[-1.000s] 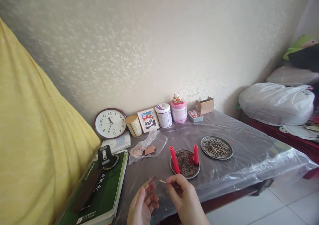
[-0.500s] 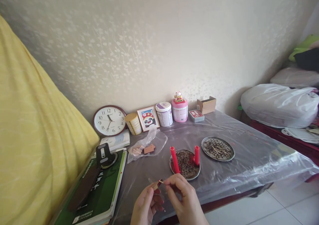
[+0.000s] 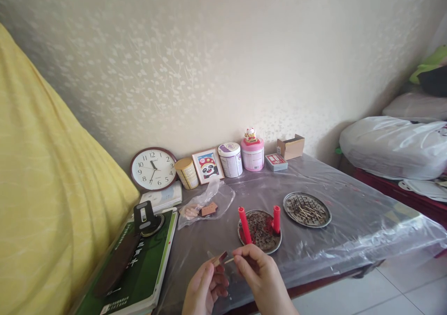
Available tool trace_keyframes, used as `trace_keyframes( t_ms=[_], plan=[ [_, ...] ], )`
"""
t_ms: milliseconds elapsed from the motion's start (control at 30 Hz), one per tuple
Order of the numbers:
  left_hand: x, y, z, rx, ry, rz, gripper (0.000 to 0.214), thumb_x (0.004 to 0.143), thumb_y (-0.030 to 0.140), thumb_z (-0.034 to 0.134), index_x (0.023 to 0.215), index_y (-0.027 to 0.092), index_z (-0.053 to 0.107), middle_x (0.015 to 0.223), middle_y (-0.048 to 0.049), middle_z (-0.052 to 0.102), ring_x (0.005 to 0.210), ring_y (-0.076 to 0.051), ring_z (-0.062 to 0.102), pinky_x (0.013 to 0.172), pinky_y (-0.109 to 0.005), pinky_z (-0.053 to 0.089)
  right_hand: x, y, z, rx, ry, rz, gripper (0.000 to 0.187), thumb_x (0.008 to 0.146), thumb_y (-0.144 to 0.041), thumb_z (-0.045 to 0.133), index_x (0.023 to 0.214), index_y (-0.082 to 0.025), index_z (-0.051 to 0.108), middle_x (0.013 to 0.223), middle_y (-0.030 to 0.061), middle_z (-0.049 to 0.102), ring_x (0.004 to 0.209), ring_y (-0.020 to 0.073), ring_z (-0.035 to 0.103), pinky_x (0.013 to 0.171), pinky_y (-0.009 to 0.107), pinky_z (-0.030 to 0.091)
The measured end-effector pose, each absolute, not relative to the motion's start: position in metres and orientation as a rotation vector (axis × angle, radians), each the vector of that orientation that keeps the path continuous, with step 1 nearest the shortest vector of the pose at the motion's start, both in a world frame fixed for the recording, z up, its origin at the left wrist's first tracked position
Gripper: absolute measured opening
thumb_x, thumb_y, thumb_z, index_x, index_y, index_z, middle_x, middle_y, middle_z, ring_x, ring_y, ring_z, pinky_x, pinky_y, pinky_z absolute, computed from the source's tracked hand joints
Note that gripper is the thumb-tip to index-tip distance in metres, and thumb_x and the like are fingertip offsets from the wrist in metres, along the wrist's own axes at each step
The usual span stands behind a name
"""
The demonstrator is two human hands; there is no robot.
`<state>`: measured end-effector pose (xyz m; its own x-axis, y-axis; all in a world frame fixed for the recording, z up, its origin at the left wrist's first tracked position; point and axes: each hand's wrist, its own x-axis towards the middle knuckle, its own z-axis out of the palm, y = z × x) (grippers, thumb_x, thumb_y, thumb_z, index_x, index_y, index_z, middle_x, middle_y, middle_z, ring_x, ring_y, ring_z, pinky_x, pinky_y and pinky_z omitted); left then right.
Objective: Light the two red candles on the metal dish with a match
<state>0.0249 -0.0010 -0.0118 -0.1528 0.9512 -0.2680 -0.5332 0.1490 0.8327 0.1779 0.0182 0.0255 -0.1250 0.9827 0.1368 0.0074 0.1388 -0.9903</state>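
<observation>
Low at the table's front edge, my left hand (image 3: pixel 206 284) grips a small matchbox (image 3: pixel 220 259) with a dark striking side turned to the right. Between thumb and forefinger my right hand (image 3: pixel 260 271) pinches a thin matchstick (image 3: pixel 229 260); its tip is close to the matchbox's side, and no flame shows. Just beyond my hands, two red candles, a taller leaning one (image 3: pixel 245 225) and a shorter one (image 3: pixel 276 219), stand on a round metal plate (image 3: pixel 279 244) stained dark. To its right, another round plate (image 3: pixel 327 217) carries several used matchsticks (image 3: pixel 309 211).
A clear plastic bag (image 3: pixel 223 198) with small boxes lies left of the candles. Green books (image 3: pixel 153 268) bear a black device (image 3: pixel 145 217). Along the wall stand a clock (image 3: pixel 153 168), tins (image 3: pixel 230 160), a panda picture (image 3: pixel 208 166) and a cardboard box (image 3: pixel 291 147). Plastic sheeting covers the table.
My right hand has drawn slightly right with the matchstick, whose tip has moved from across the matchbox's end to its side. My left hand has barely moved.
</observation>
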Motion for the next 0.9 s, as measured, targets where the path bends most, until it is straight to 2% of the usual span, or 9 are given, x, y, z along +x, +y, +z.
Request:
trace_keyframes(
  t_ms=[233,467,800,900],
  plan=[
    [0.025,0.0,-0.017,0.525,1.028,1.403,0.046,0.056,0.05,0.082,0.084,0.014,0.077,0.067,-0.0067,0.069,0.056,-0.019,0.062,0.049,-0.03,0.047,0.175,0.02,0.031,-0.904,-1.163,1.448,0.033,0.08,-0.048,0.066,0.075,-0.015,0.065,0.058,-0.0009,0.057,0.056,0.0128,0.051,0.056,0.022,0.041],
    [0.025,0.0,-0.014,0.503,1.041,1.43,0.043,0.056,0.049,0.083,0.081,0.015,0.077,0.068,-0.0073,0.07,0.056,-0.019,0.063,0.047,-0.029,0.048,0.183,0.024,0.033,-0.966,-1.087,1.349,0.034,0.078,-0.049,0.067,0.077,-0.015,0.067,0.057,-0.0009,0.057,0.055,0.0122,0.049,0.053,0.022,0.038],
    [0.029,-0.003,-0.017,0.572,1.0,1.4,0.041,0.062,0.049,0.08,0.086,0.016,0.077,0.073,-0.0083,0.072,0.058,-0.018,0.063,0.049,-0.029,0.048,0.176,0.02,0.038,-0.861,-1.032,1.483,0.026,0.072,-0.041,0.075,0.08,-0.017,0.071,0.065,-0.0002,0.062,0.056,0.0118,0.054,0.055,0.021,0.045],
    [0.028,-0.003,-0.018,0.571,1.0,1.413,0.041,0.062,0.05,0.08,0.085,0.016,0.076,0.073,-0.0082,0.071,0.058,-0.019,0.063,0.049,-0.029,0.048,0.178,0.02,0.039,-0.862,-1.071,1.445,0.024,0.074,-0.04,0.073,0.081,-0.018,0.072,0.063,0.0002,0.063,0.057,0.0127,0.056,0.056,0.021,0.046]
  ],
)
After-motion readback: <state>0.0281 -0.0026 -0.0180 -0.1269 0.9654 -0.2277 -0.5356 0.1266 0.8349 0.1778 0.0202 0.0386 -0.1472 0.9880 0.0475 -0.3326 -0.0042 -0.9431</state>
